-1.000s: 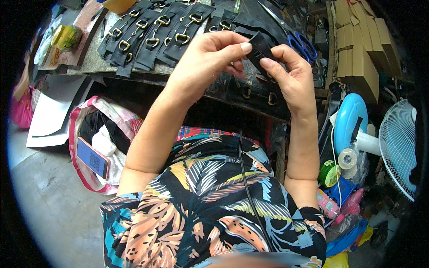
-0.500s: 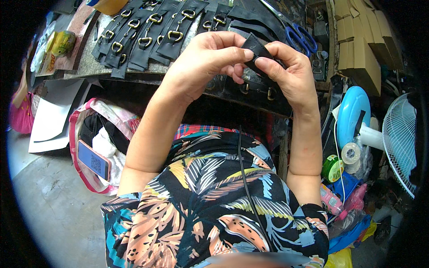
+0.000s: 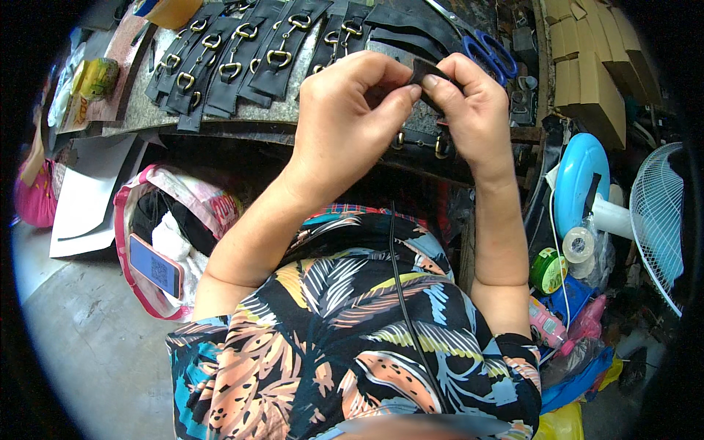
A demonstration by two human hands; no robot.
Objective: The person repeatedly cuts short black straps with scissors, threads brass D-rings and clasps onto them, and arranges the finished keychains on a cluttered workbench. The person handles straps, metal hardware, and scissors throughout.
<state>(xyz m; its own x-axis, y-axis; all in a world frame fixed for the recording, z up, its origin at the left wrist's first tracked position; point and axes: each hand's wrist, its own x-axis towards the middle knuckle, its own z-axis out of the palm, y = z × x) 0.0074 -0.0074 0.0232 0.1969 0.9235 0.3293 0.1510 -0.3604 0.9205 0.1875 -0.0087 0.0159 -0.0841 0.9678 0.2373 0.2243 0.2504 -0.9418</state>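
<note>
At the lower edge, nearest the camera, a dark top [image 3: 323, 323] patterned with leaves and flowers spreads wide, and a thin black cable [image 3: 403, 293] runs down its front. Just left of it sits an open bag [image 3: 121, 246] with a pink rim, with a phone [image 3: 155, 268] tilted on white cloth inside. On the right lie a pink bottle [image 3: 544, 323], a green round container [image 3: 548, 271] and a clear roll of tape [image 3: 578, 245], next to a blue and white fan [image 3: 656, 227].

Farther out, both forearms reach up and the hands come close together at the bench [image 3: 282, 110]. Left hand [image 3: 352, 110] and right hand [image 3: 473, 117] share a small black strip [image 3: 424, 67]: each grip is closed on it, thumb against fingers, and it is held raised between them, partly hidden by the fingertips. Below the hands, a gold-coloured metal fitting [image 3: 419, 139] shows at the near edge.

Beyond, to the left of the hands, black straps [image 3: 235, 70] with metal links lie side by side, some overlapping. Blue-handled scissors [image 3: 490, 56] rest just past the right hand, and brown cardboard boxes [image 3: 598, 103] stand stacked at the far right.
</note>
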